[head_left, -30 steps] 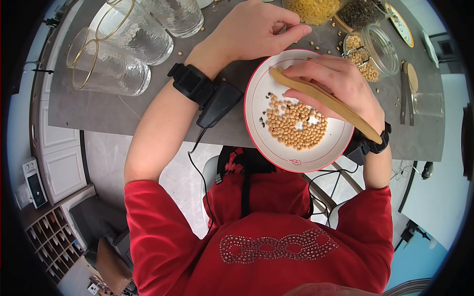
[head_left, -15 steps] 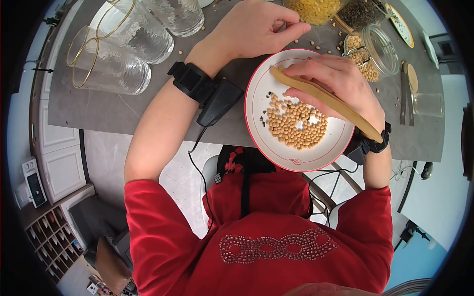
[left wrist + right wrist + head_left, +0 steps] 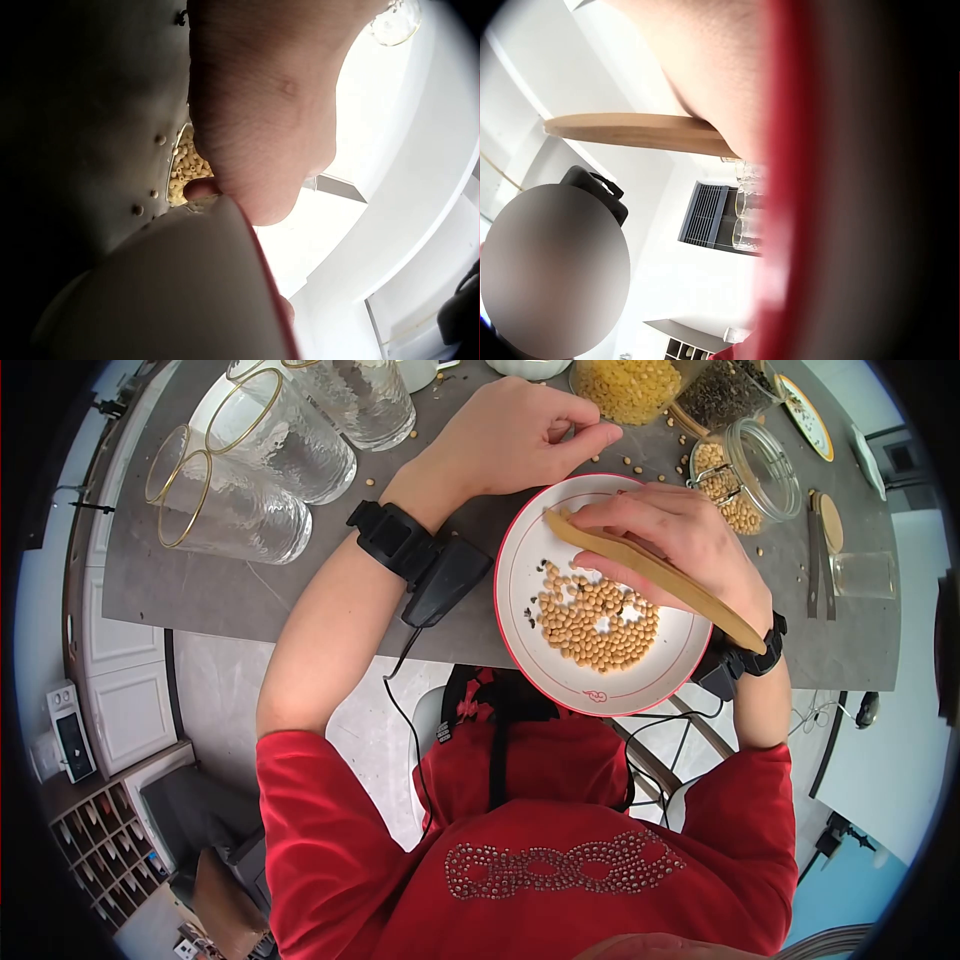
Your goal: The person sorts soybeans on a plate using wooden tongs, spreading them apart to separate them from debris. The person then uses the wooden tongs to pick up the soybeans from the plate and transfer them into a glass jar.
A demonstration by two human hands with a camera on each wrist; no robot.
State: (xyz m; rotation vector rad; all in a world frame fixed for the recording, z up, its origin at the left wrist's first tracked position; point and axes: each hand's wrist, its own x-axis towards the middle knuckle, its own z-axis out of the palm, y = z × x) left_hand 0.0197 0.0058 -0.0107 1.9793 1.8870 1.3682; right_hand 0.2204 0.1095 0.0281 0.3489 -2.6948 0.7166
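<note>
My right hand (image 3: 690,540) grips a long, curved wooden utensil (image 3: 690,580) over a white bowl (image 3: 640,685) with a red rim. The utensil's tip hangs above the bowl's far left part, and its tapered tail reaches past the wrist. In the bowl lie many round beige beans (image 3: 600,625), with a few small dark flakes (image 3: 529,615) at their left. Beyond the bowl, on the table, rests my left hand (image 3: 510,435), fingers loosely curled and holding nothing. In the left wrist view the bowl (image 3: 172,277) covers part of the hand.
Glass jars of yellow pasta (image 3: 630,385), dark dried leaves (image 3: 728,400) and beans (image 3: 730,485) stand at the back right. Several gold-rimmed glasses (image 3: 245,510) are at the left. Loose beans dot the grey table (image 3: 400,650). Dark metal tongs (image 3: 820,570) and an overturned glass (image 3: 863,575) lie right.
The table and its things appear slightly lower, from a small tilt of the head view. Both hands keep their poses, and the utensil stays in the right hand.
</note>
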